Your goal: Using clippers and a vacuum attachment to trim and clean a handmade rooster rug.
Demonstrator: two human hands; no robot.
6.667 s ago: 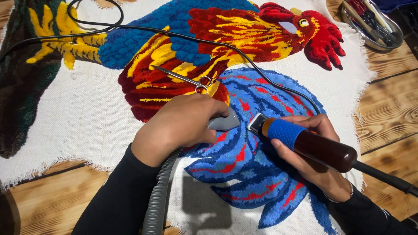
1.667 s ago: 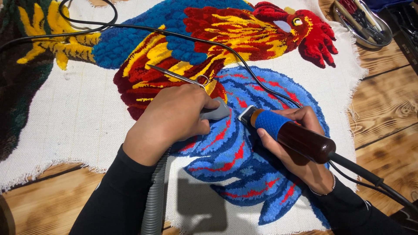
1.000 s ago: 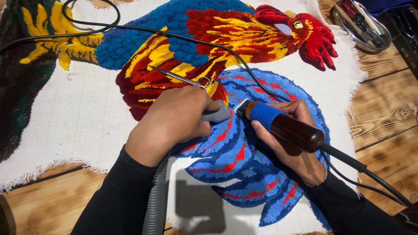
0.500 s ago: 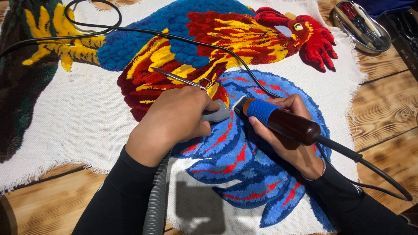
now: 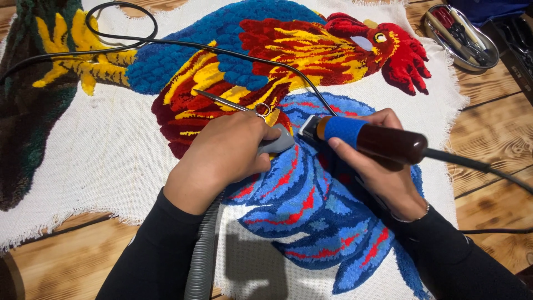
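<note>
The right hand (image 5: 383, 166) is gripping the clipper (image 5: 366, 139) on the rooster rug's (image 5: 311, 194) blue tail; the left hand (image 5: 222, 158) is clasping the vacuum nozzle (image 5: 276, 143) beside it. Tufting appears finished, trimming probably midway.

Bare white backing cloth (image 5: 105, 144) open left of left hand (image 5: 222, 158), scissors (image 5: 233, 104) touching its knuckles ahead, black cord (image 5: 222, 51) looping beyond, metal tool tray (image 5: 458, 39) far ahead of right hand (image 5: 383, 166), wooden floor (image 5: 488, 133) free to its right.
</note>
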